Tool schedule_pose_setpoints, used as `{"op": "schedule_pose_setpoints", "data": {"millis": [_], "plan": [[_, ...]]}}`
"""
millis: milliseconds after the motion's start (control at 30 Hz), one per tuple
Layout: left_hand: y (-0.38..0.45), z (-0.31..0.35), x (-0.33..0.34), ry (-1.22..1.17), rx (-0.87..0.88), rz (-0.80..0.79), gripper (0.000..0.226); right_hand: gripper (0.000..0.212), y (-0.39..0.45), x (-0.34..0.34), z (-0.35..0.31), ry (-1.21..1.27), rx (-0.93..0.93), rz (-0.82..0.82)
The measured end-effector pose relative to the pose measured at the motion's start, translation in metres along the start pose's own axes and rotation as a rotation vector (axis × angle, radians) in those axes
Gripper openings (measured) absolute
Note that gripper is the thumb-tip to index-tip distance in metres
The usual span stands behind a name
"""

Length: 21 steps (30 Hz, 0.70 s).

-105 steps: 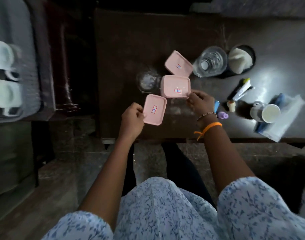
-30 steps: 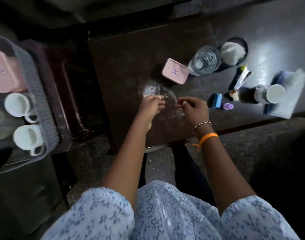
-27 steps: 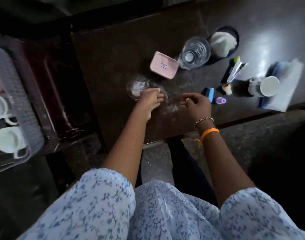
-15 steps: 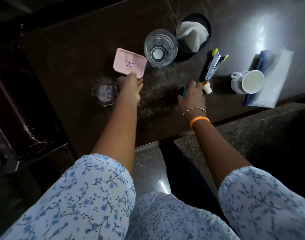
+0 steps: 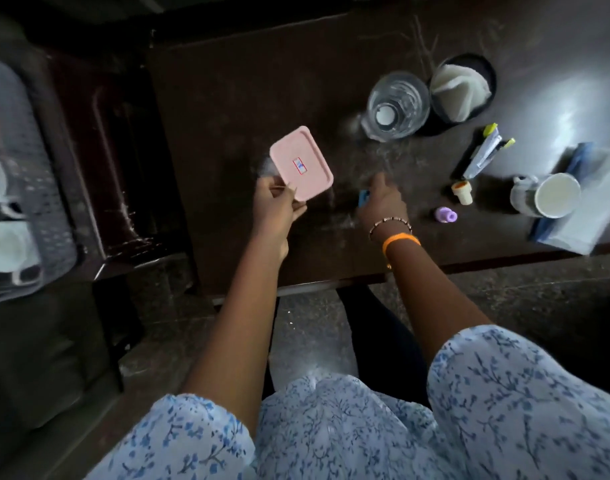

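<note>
The left hand (image 5: 275, 206) pinches the one pink lid (image 5: 302, 160); its red-framed sticker (image 5: 299, 167) is unreadable. The right hand (image 5: 382, 203) lies over one small blue thing (image 5: 363, 198), grip unclear.

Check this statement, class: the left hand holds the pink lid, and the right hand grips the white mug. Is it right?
One part is wrong. The left hand does hold the pink lid, but the right hand is not on the white mug, which stands apart to the right; it is at a small blue object on the table. The head view shows this.
</note>
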<state>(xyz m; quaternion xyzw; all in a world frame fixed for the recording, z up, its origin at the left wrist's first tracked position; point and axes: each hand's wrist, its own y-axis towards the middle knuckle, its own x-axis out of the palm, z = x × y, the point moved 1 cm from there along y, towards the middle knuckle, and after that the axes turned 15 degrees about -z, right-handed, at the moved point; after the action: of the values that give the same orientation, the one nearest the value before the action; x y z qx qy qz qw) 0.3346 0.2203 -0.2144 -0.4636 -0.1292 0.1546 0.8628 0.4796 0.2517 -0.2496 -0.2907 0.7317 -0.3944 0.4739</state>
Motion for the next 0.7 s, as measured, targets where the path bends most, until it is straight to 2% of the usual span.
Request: {"op": "schedule_pose_setpoints", "data": {"millis": [200,400,567,700], "plan": [[-0.046,0.02,-0.092,0.065,0.161,0.207,0.008,0.029,-0.042,0.04,-0.084,-0.028,-0.337,-0.072],[-0.074,0.073,-0.219,0.189,0.294,0.44,0.011,0.025,-0.072,0.073,-0.189,0.103,-0.499,-0.013],[-0.085,0.14,-0.305,0.583,0.448,0.723,0.025,0.024,-0.083,0.098,-0.265,0.113,-0.586,0.047],[-0.066,0.199,-0.353,0.744,0.392,0.896,0.035,0.022,-0.09,0.113,-0.302,0.163,-0.604,0.09]]}}
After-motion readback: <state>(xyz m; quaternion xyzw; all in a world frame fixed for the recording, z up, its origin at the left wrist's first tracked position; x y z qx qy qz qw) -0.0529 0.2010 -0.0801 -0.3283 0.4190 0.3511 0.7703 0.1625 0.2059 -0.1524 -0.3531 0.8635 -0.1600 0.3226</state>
